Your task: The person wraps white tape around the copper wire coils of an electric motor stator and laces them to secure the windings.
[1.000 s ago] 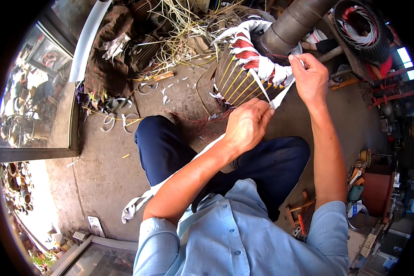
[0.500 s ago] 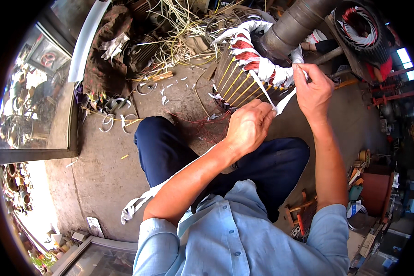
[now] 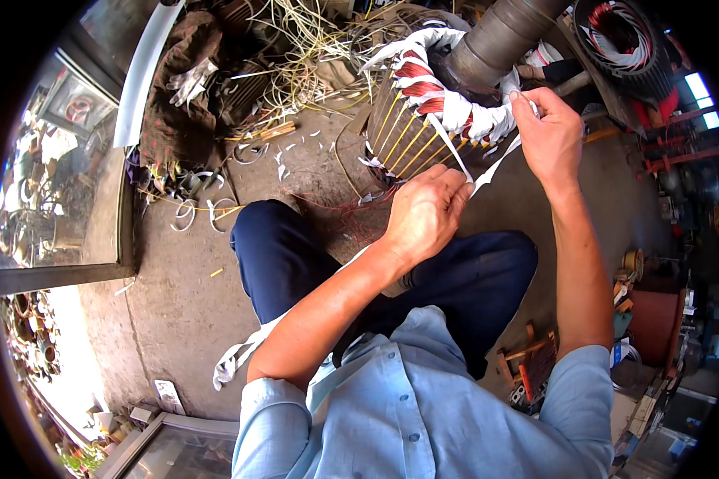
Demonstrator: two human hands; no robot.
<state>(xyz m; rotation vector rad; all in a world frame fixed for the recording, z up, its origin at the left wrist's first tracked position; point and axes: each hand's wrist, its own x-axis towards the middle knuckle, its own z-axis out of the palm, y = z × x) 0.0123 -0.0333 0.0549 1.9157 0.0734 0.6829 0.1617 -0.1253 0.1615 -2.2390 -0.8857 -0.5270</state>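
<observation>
A motor stator (image 3: 406, 137) stands upright beyond my knees, with yellow strips down its slots. Its red copper winding (image 3: 432, 105) is partly wrapped in white tape. My left hand (image 3: 427, 209) is closed in a pinch on the white cloth tape (image 3: 452, 145), in front of the stator's near side. One strand runs from these fingers up to the winding, another slants toward my right hand (image 3: 551, 137). That hand is closed at the winding's right edge, thumb and forefinger pinching the tape. A loose tail (image 3: 233, 361) of white cloth hangs beside my left forearm.
A thick metal pipe (image 3: 510, 38) rises behind the stator's opening. At upper right stands another wound stator (image 3: 652, 73), near another person's dark sleeve (image 3: 563, 72). Tangled wires (image 3: 315, 40) lie at the back, gloves (image 3: 192, 82) on brown cloth, a glass-paned frame (image 3: 128, 199) at left.
My right hand has moved slightly up and away from my left, and the tape between them spans a longer gap. The view has shifted a little. Both hands keep their grip.
</observation>
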